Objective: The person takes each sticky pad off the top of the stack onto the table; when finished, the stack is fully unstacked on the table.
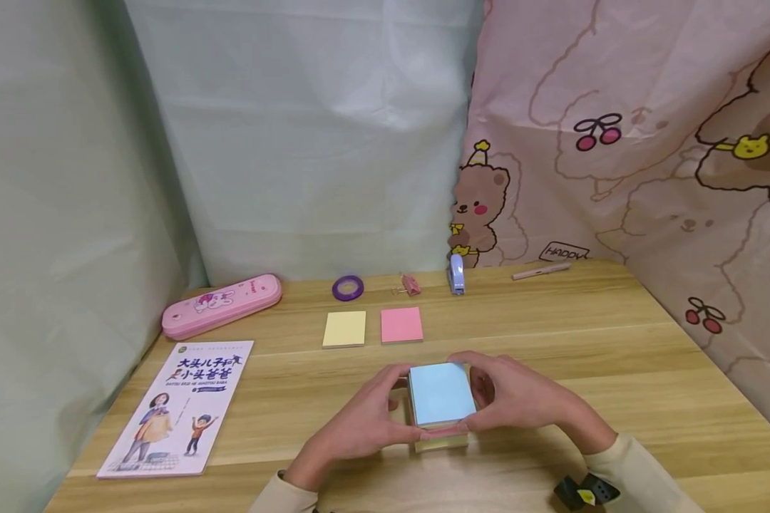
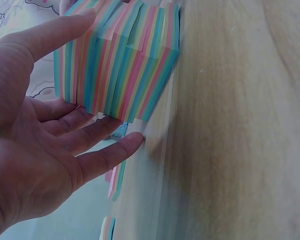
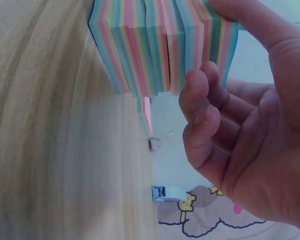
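A tall stack of sticky note pads [image 1: 441, 393], pale blue on top, stands on the table between both hands. Its sides show blue, pink and yellow stripes, and the pads sit slightly out of line with each other. My left hand [image 1: 373, 413] holds the upper pads from the left, thumb [image 2: 60, 32] on the near side and fingers along the far edge. From the right, my right hand [image 1: 516, 395] grips the upper pads, thumb at the near corner, index finger at the far one. In the right wrist view its other fingers [image 3: 202, 107] are bent beside the stack.
Behind the stack lie a yellow pad [image 1: 344, 329] and a pink pad [image 1: 401, 325]. Farther back are purple tape [image 1: 348, 288], a pink binder clip [image 1: 411, 284], a blue stapler [image 1: 457, 275] and a pen [image 1: 542, 271]. A pencil case [image 1: 223, 306] and booklet [image 1: 176, 410] lie left.
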Available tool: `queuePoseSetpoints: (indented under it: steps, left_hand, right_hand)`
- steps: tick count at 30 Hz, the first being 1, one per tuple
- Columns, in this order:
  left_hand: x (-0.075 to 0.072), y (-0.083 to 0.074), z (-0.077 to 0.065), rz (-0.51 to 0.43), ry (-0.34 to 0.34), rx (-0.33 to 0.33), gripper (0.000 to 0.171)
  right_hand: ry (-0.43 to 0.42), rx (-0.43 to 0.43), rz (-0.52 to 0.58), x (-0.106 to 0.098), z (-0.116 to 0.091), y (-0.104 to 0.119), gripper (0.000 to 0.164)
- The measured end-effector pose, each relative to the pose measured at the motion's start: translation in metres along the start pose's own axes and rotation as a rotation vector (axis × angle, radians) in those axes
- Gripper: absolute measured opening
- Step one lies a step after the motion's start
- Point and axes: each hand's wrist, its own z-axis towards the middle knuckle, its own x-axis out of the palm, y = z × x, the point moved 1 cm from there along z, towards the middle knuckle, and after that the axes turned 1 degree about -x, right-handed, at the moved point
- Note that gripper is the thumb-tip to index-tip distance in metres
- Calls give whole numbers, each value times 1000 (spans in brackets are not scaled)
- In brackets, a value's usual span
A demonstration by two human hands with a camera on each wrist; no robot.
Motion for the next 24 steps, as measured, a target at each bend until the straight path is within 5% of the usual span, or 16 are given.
queuePoseSetpoints:
  steps: [24]
  left_hand:
    - [0,-1,0,0,2,-11,88]
  right_hand:
    - [-87,-6,77,-20,-1,-6,85]
